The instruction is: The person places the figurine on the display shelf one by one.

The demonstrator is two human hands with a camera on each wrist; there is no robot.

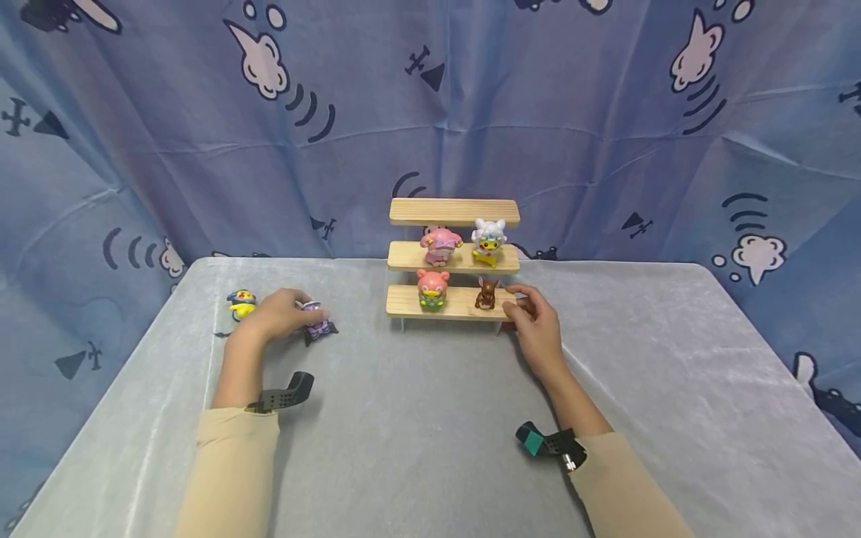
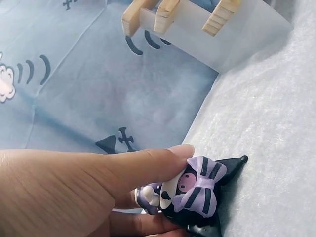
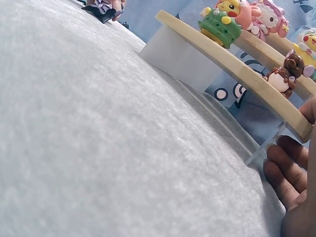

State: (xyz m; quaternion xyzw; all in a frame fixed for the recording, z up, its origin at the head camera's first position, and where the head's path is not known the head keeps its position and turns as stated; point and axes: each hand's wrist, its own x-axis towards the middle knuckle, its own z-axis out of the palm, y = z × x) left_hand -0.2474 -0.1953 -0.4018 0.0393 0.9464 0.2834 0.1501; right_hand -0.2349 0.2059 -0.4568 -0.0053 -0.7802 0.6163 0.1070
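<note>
My left hand (image 1: 272,315) pinches a small black and purple figurine (image 1: 319,326) with a striped bow, between thumb and fingers, at the tabletop. In the left wrist view the figurine (image 2: 203,187) lies tipped over, its pointed black ears toward the cloth. My right hand (image 1: 540,332) grips the right end of a three-tier wooden display stand (image 1: 460,304), thumb at the bottom board's end and fingers curled below. Beside that thumb, a brown rabbit-eared figurine (image 1: 486,294) stands on the bottom board. A pink and green figurine (image 1: 433,290) stands left of it.
On the middle board stand a pink figurine (image 1: 440,246) and a white-hooded yellow figurine (image 1: 489,242). The top board (image 1: 454,211) bears nothing. A yellow and blue figurine (image 1: 241,305) is left of my left hand. Behind the table hangs a blue patterned curtain (image 1: 363,97).
</note>
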